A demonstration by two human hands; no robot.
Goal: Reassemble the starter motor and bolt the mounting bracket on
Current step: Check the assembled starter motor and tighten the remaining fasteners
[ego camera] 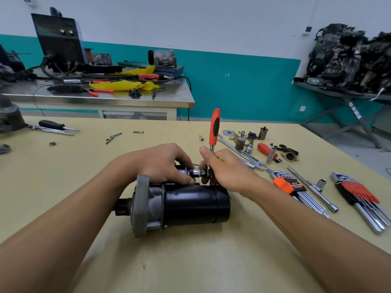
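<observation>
My left hand (160,163) hides most of the small black cylinder (182,169) on top of the starter motor (190,204). Its fingers curl over that cylinder, and I cannot make out what the fingertips touch. My right hand (224,168) grips the ratchet (214,127) close to its head and covers the head. The thumb points up and the orange-and-black handle stands above the knuckles. One chrome socket (196,172) shows between the hands, lying level; the fastener is out of sight. The single starter motor lies on its side on the table (190,261) just below both hands, with its grey nose under the left wrist. Right of my right hand I count two hex key sets (289,185), one red-handled screwdriver (264,149) and two upright loose sockets (269,155). The spanners (239,150) overlap too much to count. The small parts beyond them are too tiny to name. Far left of my left hand lies one black-handled screwdriver (53,124).
</observation>
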